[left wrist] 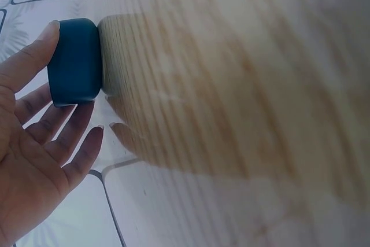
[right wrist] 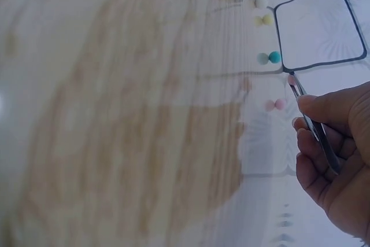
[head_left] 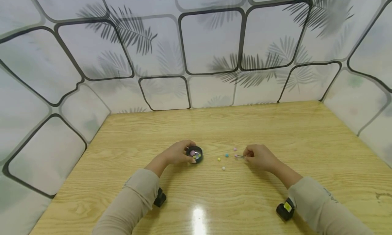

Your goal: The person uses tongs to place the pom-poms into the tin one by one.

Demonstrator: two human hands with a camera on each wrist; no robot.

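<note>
My left hand (head_left: 181,153) holds a small dark round dish (head_left: 196,154) on the wooden table, with several coloured balls inside it. In the left wrist view the thumb of the left hand (left wrist: 58,111) presses the dish's wall (left wrist: 75,61) and the fingers lie beside it. My right hand (head_left: 250,156) pinches metal tweezers (head_left: 240,156), whose tip is at a pink ball (head_left: 235,155). In the right wrist view the right hand (right wrist: 306,114) holds the tweezers (right wrist: 315,128) with the tip pointing up at that ball (right wrist: 291,78).
Loose balls lie between the hands: pink (head_left: 234,149), teal (head_left: 227,155), yellow (head_left: 218,158) and white (head_left: 223,168). Patterned walls close the table (head_left: 275,132) at the back and on both sides. A bright glare spot (head_left: 198,218) shows near the front edge.
</note>
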